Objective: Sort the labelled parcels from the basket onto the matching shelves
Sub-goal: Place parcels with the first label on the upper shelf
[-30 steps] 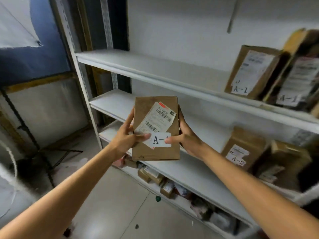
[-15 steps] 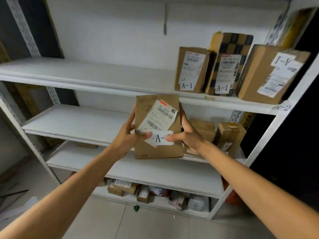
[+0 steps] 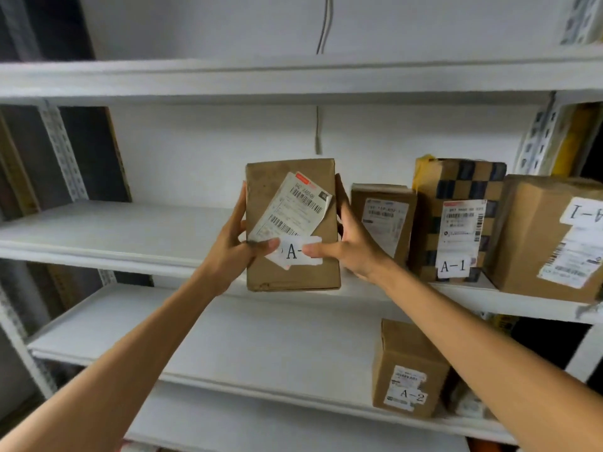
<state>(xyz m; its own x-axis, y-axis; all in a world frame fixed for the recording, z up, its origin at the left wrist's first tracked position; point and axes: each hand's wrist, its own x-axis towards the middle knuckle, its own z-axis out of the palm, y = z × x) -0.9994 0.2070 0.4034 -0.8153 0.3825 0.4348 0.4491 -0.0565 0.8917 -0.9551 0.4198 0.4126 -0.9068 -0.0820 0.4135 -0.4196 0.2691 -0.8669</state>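
Observation:
I hold a flat brown parcel [image 3: 293,190] upright in front of the middle shelf [image 3: 114,233]. My left hand [image 3: 233,243] grips its left edge and my right hand [image 3: 350,246] its right edge, both thumbs on its white label. The label reads "A-" and my right thumb hides the digit. On that shelf, to the right, stand three parcels: a small brown one [image 3: 383,220], a checkered one marked A-1 [image 3: 456,220] and a large box marked A-1 upside down [image 3: 548,239]. One shelf lower stands a box marked A-2 [image 3: 408,370].
A white metal rack fills the view, with an upper shelf [image 3: 228,76] above and a lower shelf [image 3: 261,337] below. Its slotted uprights [image 3: 62,151] stand at the left and right. A cable [image 3: 323,27] hangs down the white wall behind.
My view has swung right and upward, closer to the rack. The parcel, still in both hands, has risen from in front of the lower shelves to the level of the A-1 shelf.

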